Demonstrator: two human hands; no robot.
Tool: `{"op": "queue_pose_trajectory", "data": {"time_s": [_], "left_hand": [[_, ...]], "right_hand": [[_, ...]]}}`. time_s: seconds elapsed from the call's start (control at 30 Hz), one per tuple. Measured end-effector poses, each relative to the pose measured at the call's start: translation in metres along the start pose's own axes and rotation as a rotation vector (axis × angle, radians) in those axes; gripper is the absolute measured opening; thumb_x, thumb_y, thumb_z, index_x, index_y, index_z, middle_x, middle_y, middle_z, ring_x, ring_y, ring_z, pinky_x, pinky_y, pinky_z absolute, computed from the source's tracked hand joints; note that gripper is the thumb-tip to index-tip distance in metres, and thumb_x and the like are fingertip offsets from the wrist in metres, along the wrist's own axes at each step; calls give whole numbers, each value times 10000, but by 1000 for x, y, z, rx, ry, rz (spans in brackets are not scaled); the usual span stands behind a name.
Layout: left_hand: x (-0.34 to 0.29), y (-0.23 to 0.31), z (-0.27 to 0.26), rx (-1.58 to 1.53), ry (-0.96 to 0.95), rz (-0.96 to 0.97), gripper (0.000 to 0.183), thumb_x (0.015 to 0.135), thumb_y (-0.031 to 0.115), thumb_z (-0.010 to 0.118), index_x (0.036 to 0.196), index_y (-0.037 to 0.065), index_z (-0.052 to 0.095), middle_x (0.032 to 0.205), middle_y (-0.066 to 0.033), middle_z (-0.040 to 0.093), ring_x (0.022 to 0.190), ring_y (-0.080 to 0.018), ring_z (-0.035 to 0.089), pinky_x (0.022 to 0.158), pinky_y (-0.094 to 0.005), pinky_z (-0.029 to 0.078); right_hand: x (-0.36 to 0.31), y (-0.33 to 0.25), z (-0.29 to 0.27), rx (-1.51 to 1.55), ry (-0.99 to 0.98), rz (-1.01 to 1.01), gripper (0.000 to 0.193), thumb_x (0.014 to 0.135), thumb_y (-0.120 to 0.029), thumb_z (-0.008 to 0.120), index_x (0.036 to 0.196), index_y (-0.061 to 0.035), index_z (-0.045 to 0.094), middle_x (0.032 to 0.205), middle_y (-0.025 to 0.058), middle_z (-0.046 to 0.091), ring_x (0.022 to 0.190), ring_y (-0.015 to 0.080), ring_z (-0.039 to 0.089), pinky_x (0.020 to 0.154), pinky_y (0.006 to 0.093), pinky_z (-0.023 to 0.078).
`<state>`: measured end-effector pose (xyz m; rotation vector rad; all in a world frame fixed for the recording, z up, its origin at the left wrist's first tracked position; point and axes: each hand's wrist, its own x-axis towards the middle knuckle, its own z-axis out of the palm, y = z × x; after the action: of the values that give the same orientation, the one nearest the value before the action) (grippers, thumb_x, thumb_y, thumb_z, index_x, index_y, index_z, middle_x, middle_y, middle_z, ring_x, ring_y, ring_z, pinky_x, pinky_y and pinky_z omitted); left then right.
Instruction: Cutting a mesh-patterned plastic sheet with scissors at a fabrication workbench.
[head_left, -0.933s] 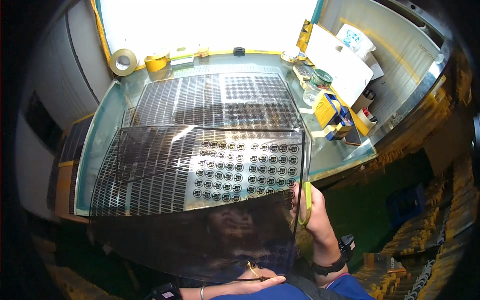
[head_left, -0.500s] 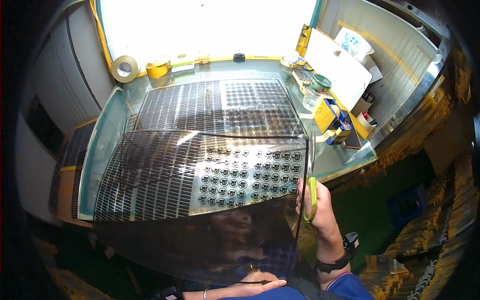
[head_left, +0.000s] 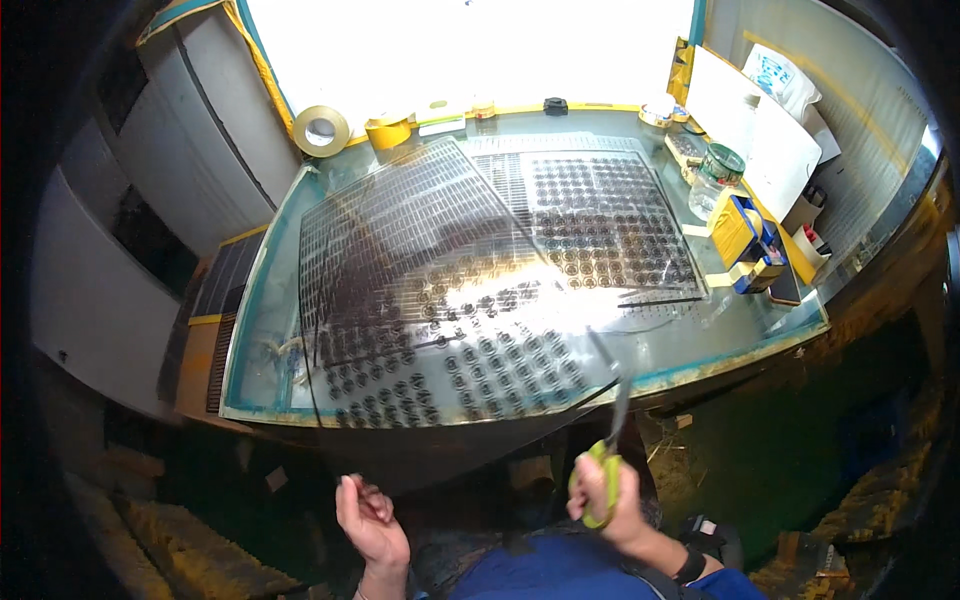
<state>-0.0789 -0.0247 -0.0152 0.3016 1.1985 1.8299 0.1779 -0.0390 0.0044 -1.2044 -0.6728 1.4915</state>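
My right hand [head_left: 615,508] is closed round the yellow-green handles of a pair of scissors [head_left: 600,485], its blades apart and blurred by motion, pointing away from me. A large clear film sheet [head_left: 505,370], printed with rows of dark bars and round black marks, lies askew over the glass table's front edge. Its dark near part hangs toward me. Close to that hanging part, my left hand [head_left: 372,522] is raised with its fingers curled in; what they pinch, if anything, cannot be made out. Under the loose sheet lies another printed film [head_left: 610,205].
A glass-topped table [head_left: 745,355] with teal edges carries everything. Tape rolls [head_left: 321,131] stand along the back before a bright panel. On the right are a jar with a green lid [head_left: 718,180], a tape dispenser [head_left: 745,240] and a white board [head_left: 750,130].
The upper film sheet has turned and shifted, now lying slanted. My left hand has moved from the sheet's lower edge to the left; my right hand has come nearer with the scissors. The view has shifted.
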Motion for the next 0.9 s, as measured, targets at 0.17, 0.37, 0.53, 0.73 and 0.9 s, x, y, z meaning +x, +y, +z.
{"op": "queue_pose_trajectory", "data": {"time_s": [0.17, 0.37, 0.53, 0.73, 0.9], "left_hand": [[-23, -35, 52, 30, -415, -293, 172, 842, 207, 518, 894, 48, 560, 635, -6, 520, 525, -65, 447, 450, -181, 330], [-40, -67, 109, 62, -653, -549, 171, 826, 189, 542, 789, 35, 605, 616, -23, 560, 519, -82, 478, 479, -203, 352], [-50, -60, 126, 248, -740, -392, 180, 818, 188, 579, 700, 53, 601, 603, -7, 564, 510, -35, 454, 463, -174, 343], [-64, -48, 126, 380, -810, -393, 187, 818, 195, 584, 758, 20, 614, 603, -5, 545, 467, -48, 438, 399, -178, 326], [-72, -49, 128, 371, -802, -346, 169, 804, 187, 607, 793, 20, 632, 593, -6, 548, 501, -51, 474, 444, -171, 364]], "right_hand": [[-17, 48, 20, 25, -212, 149, 221, 870, -247, 508, 783, -51, 456, 590, 4, 465, 472, 81, 475, 431, 219, 397], [-28, 36, 17, 2, -236, 182, 205, 878, -241, 495, 824, -48, 455, 617, 12, 472, 500, 81, 482, 459, 213, 399], [-26, 41, 13, 102, -284, -12, 206, 890, -235, 446, 925, -33, 422, 768, 41, 453, 676, 109, 484, 602, 247, 429], [-20, 18, 28, -79, -129, -246, 326, 902, -236, 389, 1118, 6, 367, 991, 87, 468, 876, 153, 479, 778, 277, 393], [-22, 24, 23, -225, -57, -257, 355, 904, -249, 370, 1138, 19, 361, 1046, 117, 450, 951, 183, 432, 827, 290, 343]]}}
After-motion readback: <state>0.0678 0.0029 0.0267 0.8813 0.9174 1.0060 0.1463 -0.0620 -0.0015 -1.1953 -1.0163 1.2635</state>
